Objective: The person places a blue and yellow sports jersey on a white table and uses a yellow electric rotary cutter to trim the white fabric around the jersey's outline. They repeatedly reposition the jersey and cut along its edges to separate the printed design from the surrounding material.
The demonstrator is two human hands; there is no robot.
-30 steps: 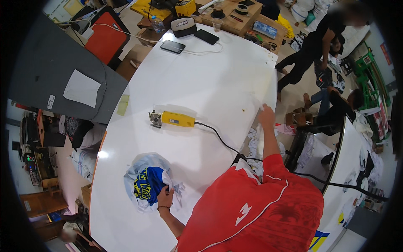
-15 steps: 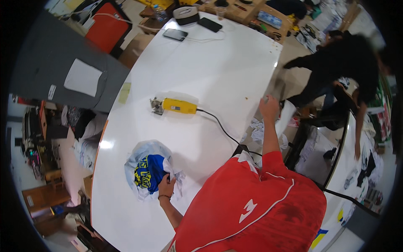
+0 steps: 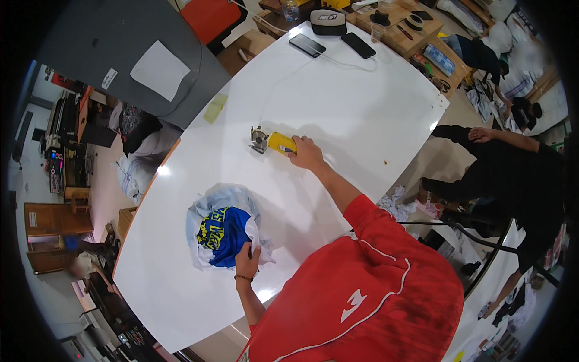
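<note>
My right hand [image 3: 303, 151] is closed around the yellow body of an electric rotary cutter [image 3: 280, 141], whose metal head and round blade point left on the white table [image 3: 338, 102]. A black cord runs off to the right, partly hidden by my arm and red sleeve. Nearer me, my left hand [image 3: 247, 260] grips the edge of a bundle of fabric [image 3: 232, 232], blue with yellow lettering among white and pale blue pieces. A dark bracelet is on my left wrist.
Two phones [image 3: 357, 44] with a white cable and a cap [image 3: 327, 22] lie at the far end. A grey board [image 3: 120, 42] borders the left. A person in black [image 3: 494, 181] is close on the right; other people, sacks and clutter surround the table.
My right hand has moved left from the table's right edge onto the cutter. The view has turned. The person in black on the right has come closer. My left hand stays on the fabric.
</note>
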